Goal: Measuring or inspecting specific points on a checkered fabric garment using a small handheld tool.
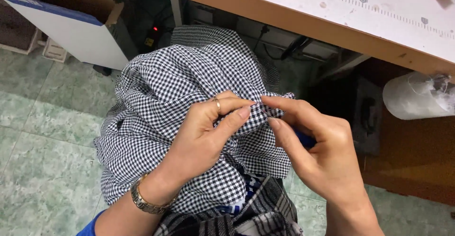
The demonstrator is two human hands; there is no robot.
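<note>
From my feed I see the checked cloth (pixel 161 94) bunched in the lap at the centre of the view, black and white in small squares, spilling toward nine o'clock over the green tiled floor (pixel 42 136). The left hand (pixel 199 141) comes up from seven o'clock, its thumb and forefinger pinched on a fold of the cloth near the middle; a ring (pixel 217 104) sits on one finger and a metal watch band (pixel 144 202) circles the wrist. The right hand (pixel 317 146) enters from five o'clock, forefinger and thumb closed on the same fold, its fingertips touching those of the left. Something dark blue shows in the right palm, but I cannot tell what it is. At twelve to two o'clock runs a white table top (pixel 369 18) with a wooden edge and a printed ruler line. A white roll (pixel 417 96) lies under it at three o'clock. A cardboard box (pixel 71 22) stands at ten o'clock.
</note>
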